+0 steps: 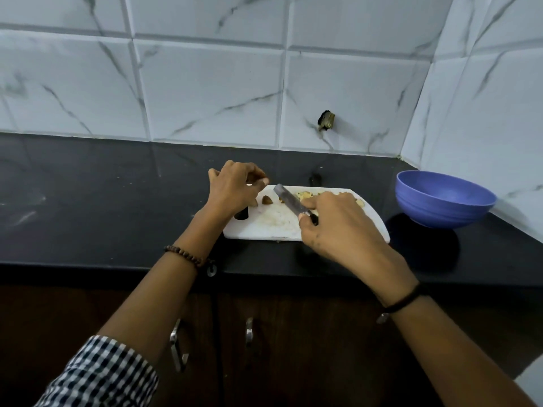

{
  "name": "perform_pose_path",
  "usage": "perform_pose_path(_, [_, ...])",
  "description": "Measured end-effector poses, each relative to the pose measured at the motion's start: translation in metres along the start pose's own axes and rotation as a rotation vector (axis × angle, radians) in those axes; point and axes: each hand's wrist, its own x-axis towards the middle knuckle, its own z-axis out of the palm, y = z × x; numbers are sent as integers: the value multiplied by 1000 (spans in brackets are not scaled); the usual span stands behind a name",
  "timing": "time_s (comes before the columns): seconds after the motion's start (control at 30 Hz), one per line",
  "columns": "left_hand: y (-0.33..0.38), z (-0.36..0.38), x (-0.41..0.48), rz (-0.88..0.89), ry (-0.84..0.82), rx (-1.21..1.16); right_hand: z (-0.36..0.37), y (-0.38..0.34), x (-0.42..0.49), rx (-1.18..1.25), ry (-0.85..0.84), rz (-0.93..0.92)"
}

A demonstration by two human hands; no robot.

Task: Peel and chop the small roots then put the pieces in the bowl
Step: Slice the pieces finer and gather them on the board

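- Right grip (338, 221) curls round a knife (289, 199), forefinger along the blade.
- Left grip (235, 186) is curled over the board's (264, 227) left end; I cannot tell if it pinches anything.
- Root (266, 200) and pieces (304, 195) lie on the board; the bowl (443, 201) stands to its right.

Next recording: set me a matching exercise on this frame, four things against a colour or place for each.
Things:
1. bowl
2. cutting board
3. knife
4. root piece

Descriptions:
A. held in the right hand
B. brown, lying on the board
C. blue, to the right of the board
D. white, flat on the black counter

Pairs: 1-C, 2-D, 3-A, 4-B.
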Motion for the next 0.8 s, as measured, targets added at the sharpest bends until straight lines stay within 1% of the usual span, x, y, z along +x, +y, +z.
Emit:
perform_pose_path(0.13, [0,2,-4,119,-12,257,4,3,-1,-17,-22,33])
perform_pose_path(0.23, [0,3,-3,140,-27,315,-2,13,-4,-44,-17,49])
perform_pose_path(0.3, [0,3,-3,157,-31,297,-7,19,-4,-55,-30,74])
perform_pose_path(0.43, [3,8,-3,181,-48,162,-10,24,-5,-68,-3,107])
perform_pose_path(0.6, [4,10,-1,200,-140,3,-5,25,-5,3,56,87])
perform_pose_path(0.73, [5,8,-2,210,-190,-26,-3,26,-5,78,48,62])
perform_pose_path(0.8, [4,8,-2,184,-165,9,-3,25,-6,97,48,54])
